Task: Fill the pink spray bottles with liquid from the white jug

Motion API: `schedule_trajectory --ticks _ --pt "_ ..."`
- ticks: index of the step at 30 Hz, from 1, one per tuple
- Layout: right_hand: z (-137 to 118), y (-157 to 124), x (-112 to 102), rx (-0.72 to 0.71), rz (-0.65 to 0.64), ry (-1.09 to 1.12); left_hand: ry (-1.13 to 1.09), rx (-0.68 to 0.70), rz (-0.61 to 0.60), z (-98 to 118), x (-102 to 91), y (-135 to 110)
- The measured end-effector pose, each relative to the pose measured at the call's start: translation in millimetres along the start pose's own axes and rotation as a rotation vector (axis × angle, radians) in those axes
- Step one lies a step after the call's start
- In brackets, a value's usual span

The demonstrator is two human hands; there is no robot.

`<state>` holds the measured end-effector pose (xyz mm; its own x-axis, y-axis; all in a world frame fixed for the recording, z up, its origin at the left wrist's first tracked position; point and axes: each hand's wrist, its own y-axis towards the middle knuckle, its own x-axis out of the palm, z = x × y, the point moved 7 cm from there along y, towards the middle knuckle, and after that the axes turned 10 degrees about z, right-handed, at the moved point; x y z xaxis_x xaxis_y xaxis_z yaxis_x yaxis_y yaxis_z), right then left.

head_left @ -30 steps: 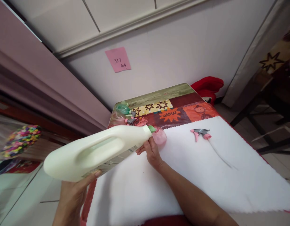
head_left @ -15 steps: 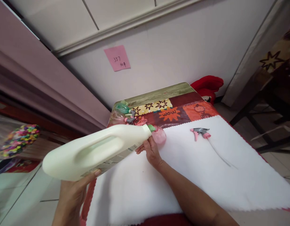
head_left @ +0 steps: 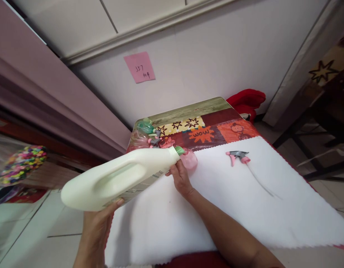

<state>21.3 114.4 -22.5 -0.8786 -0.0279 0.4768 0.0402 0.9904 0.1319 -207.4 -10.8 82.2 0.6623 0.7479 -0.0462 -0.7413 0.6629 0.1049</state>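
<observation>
Left hand (head_left: 99,216) grasps the handled white jug (head_left: 118,176); right hand's (head_left: 183,180) grip near its neck is unclear. Tilt slowly, green spout (head_left: 179,150) centred over the pink spray bottle (head_left: 191,162).

The jug (head_left: 118,179), pale cream with a molded grip and a printed label on its near side, is held on its side above the left of the cloth (head_left: 233,208), its green spout (head_left: 179,150) to the right and far. The spout is at the mouth of the bottle (head_left: 190,161), pink, rounded, see-through, partly hidden, on the cloth's far part.
</observation>
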Motion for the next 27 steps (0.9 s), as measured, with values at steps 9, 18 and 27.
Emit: schedule_trajectory --ticks 9,18,27 --pt "-22.0 -3.3 15.1 -0.083 -0.158 0.016 -0.212 -0.159 0.047 -80.3 -25.1 10.6" --pt "-70.7 1.8 66.2 -0.166 -0.297 -0.106 -0.302 -0.234 -0.006 -114.0 -5.7 3.1" --pt "-71.0 -0.8 99.2 -0.256 -0.288 -0.342 -0.294 -0.312 0.072 -138.7 -3.4 -0.8"
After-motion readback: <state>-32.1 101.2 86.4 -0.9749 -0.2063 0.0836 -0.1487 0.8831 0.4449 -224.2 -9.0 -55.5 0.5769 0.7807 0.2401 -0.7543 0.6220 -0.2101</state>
